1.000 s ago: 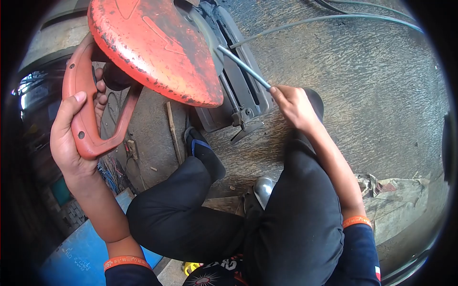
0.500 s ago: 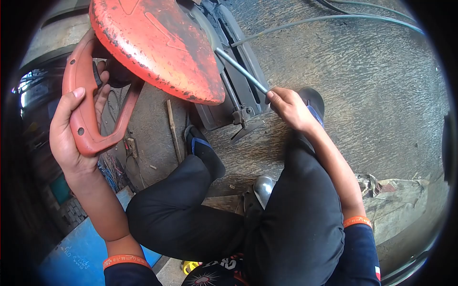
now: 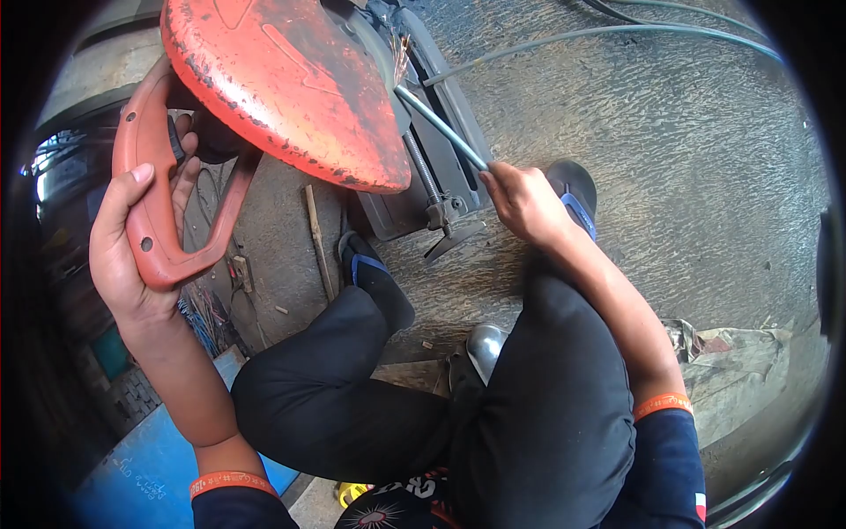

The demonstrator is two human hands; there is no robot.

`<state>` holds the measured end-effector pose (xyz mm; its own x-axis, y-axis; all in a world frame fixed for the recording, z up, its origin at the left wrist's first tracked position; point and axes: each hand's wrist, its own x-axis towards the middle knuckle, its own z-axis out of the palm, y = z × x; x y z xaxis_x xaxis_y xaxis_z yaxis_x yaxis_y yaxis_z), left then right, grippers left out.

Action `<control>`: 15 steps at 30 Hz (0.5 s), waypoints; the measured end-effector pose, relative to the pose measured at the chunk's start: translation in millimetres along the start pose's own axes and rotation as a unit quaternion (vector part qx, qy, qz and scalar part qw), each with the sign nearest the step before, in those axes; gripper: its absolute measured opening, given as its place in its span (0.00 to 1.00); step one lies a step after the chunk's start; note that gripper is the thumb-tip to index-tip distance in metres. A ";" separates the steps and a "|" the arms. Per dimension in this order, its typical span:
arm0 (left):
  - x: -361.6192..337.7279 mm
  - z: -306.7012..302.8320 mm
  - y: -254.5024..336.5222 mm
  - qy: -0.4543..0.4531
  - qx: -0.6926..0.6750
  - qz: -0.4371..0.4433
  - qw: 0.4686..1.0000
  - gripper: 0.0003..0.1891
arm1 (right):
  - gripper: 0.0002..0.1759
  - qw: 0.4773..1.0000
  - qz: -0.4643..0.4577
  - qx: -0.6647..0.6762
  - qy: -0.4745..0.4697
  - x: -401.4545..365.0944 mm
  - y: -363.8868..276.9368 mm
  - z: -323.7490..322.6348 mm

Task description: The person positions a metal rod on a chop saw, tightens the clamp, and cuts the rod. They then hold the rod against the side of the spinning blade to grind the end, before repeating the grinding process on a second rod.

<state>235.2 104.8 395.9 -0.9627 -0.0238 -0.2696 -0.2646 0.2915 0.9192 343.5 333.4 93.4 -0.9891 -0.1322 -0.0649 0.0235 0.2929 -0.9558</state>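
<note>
My left hand (image 3: pixel 132 234) is wrapped round the red D-shaped handle (image 3: pixel 145 198) of a cut-off saw, fingers at its black trigger. The saw's worn red blade guard (image 3: pixel 291 97) hides much of the blade. In my right hand (image 3: pixel 529 203) is a thin metal rod (image 3: pixel 445 130), its far end against the blade's edge. Sparks (image 3: pixel 401 57) fly up from that contact. Below lies the saw's dark base (image 3: pixel 388 212), with a threaded vise screw (image 3: pixel 423 167) and a round crank (image 3: pixel 454 240).
Long thin rods or cables (image 3: pixel 608 31) run across the floor at the upper right. My sandalled feet (image 3: pixel 379 278) stand close beside the base. A wooden stick (image 3: pixel 319 242) lies left of it, a blue board (image 3: pixel 150 463) at lower left, a cloth (image 3: pixel 740 361) at right.
Sparks have appeared where the rod meets the blade. My right hand has shifted slightly left with the rod. The saw handle and guard have moved slightly left.
</note>
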 end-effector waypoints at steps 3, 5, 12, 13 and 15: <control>-0.3 1.0 0.2 0.006 0.002 -0.001 1.000 0.29 | 0.10 1.000 -0.010 -0.006 0.006 -0.1 -2.3 -1.6; -0.6 1.4 0.2 0.009 0.002 -0.003 1.000 0.29 | 0.10 1.000 -0.009 -0.007 0.006 0.0 -1.7 -1.3; 0.2 -1.0 0.4 0.013 -0.005 -0.012 1.000 0.29 | 0.07 0.999 -0.035 -0.008 0.020 -0.8 0.5 -0.8; 0.1 -0.7 0.4 0.013 -0.008 -0.014 1.000 0.29 | 0.07 0.999 -0.036 -0.012 0.021 -0.8 0.4 -0.9; 0.1 -0.8 0.7 0.013 -0.011 -0.016 1.000 0.29 | 0.07 0.999 -0.045 -0.016 0.027 -0.5 1.4 -0.2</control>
<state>234.9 104.2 396.7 -0.9548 -0.0581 -0.2915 -0.2962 0.2699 0.9162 344.0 334.0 92.1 -0.9935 -0.1079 0.0364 -0.0687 0.3131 -0.9472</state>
